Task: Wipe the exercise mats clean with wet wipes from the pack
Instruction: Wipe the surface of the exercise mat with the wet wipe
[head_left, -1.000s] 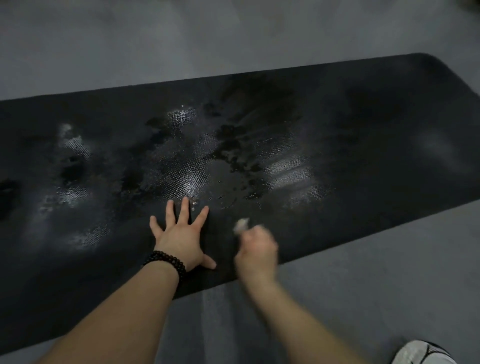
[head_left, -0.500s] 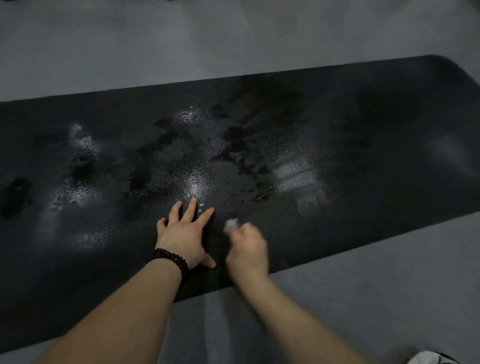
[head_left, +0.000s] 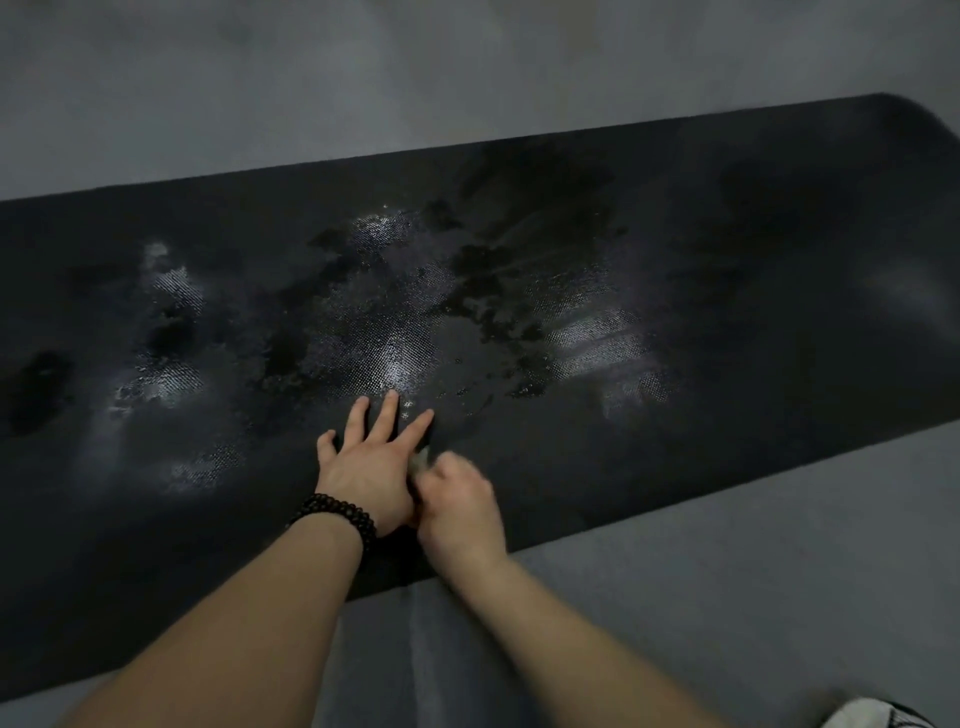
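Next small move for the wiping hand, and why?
Probably sweep the right hand with its wet wipe away from the left hand, rightward along the mat. The wipe is crowded against the flat bracing hand, and the near strip to the right looks dull and unwiped.

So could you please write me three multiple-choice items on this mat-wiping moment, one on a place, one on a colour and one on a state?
1. Where does the left hand rest?
A. flat on the mat
B. on the grey floor
C. on the shoe

2. What colour is the bead bracelet on the left wrist?
A. white
B. red
C. black

3. How is the right hand?
A. spread flat
B. curled round a balled wipe
C. raised, holding nothing

Answers:
1 A, its spread fingers lie on the dark mat near the front edge.
2 C, the beads look as dark as the mat.
3 B, a pale wad pokes out above its curled fingers.
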